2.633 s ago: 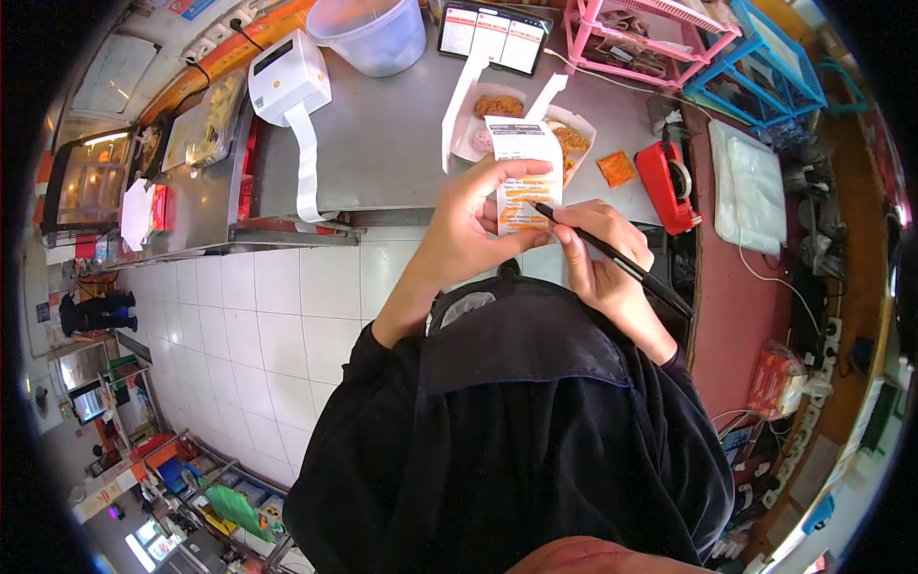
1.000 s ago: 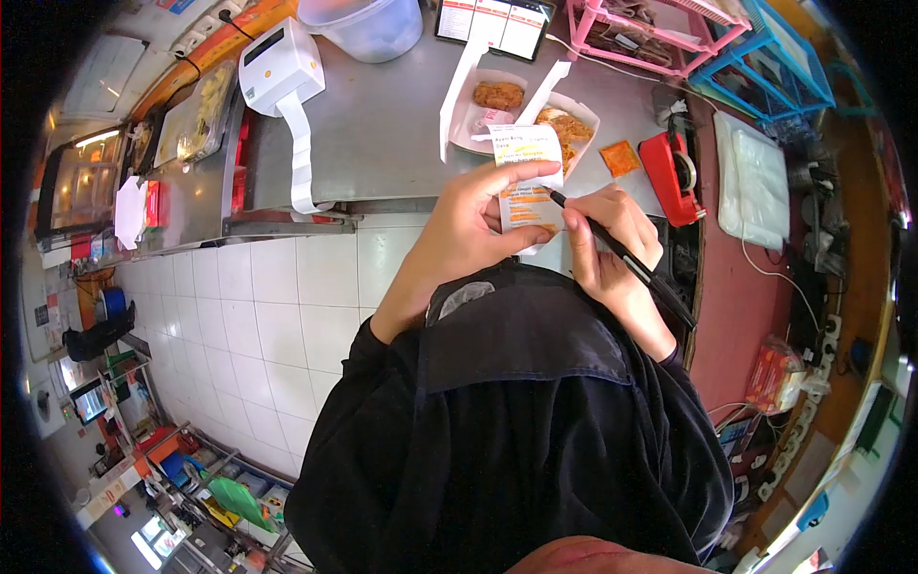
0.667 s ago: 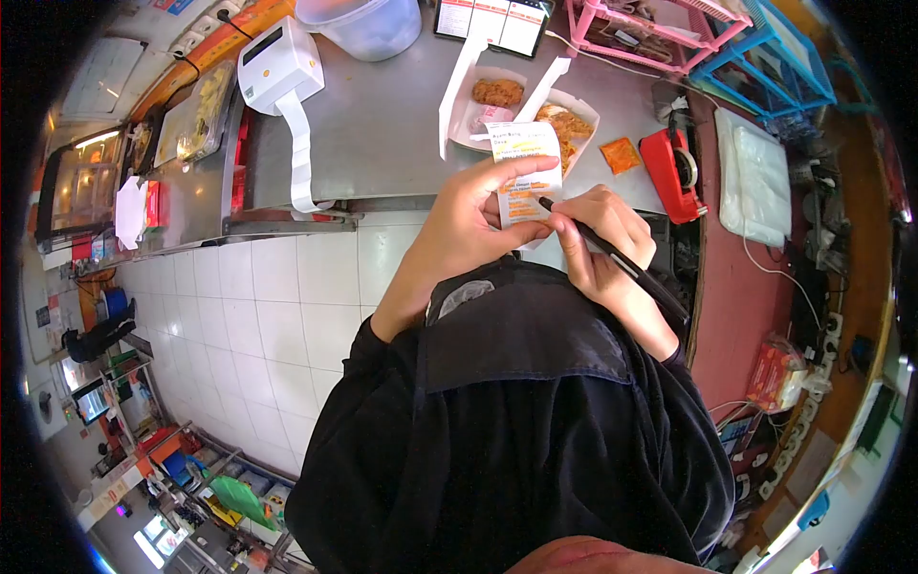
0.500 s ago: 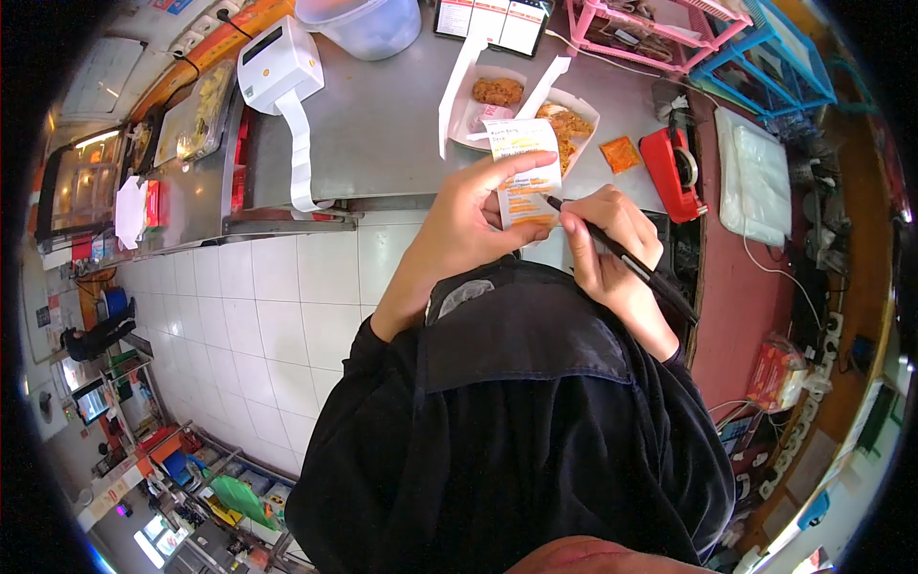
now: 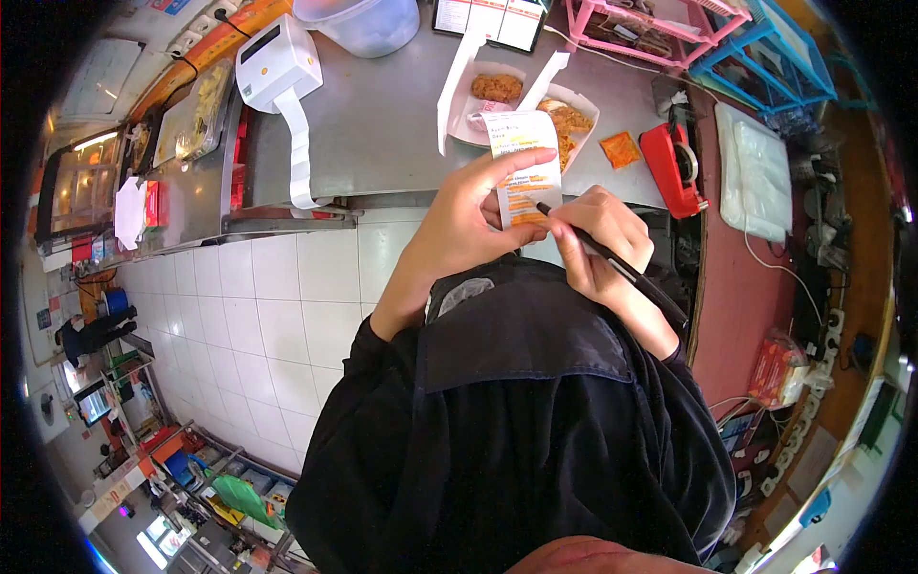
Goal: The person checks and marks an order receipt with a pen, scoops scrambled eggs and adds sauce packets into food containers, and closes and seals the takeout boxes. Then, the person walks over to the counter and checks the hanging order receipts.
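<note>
My left hand (image 5: 478, 206) pinches a printed paper slip (image 5: 524, 177) with orange highlighted lines, thumb at its lower edge and index finger across its middle. In my right hand (image 5: 607, 244) is a black pen (image 5: 622, 263), its tip at the lower part of the slip. Just behind the slip stands an open food box (image 5: 459, 96) with a fried piece of chicken (image 5: 497, 88) and a wrapped pink-and-white packet (image 5: 490, 112). More breaded food (image 5: 566, 120) lies in the box's right part, partly hidden by the slip.
On the steel counter (image 5: 382, 115) are a label printer (image 5: 279, 65), a plastic tub (image 5: 368, 24), a tablet (image 5: 491, 21), an orange sachet (image 5: 620, 150) and a red tape dispenser (image 5: 674, 170). Pink and blue racks (image 5: 765, 57) stand behind. Clear plastic bags (image 5: 755, 172) lie at right. Another person (image 5: 96, 335) is far left.
My right hand and the pen have shifted slightly left across the slip. My left hand holds the slip in nearly the same place. The distant person has moved a little.
</note>
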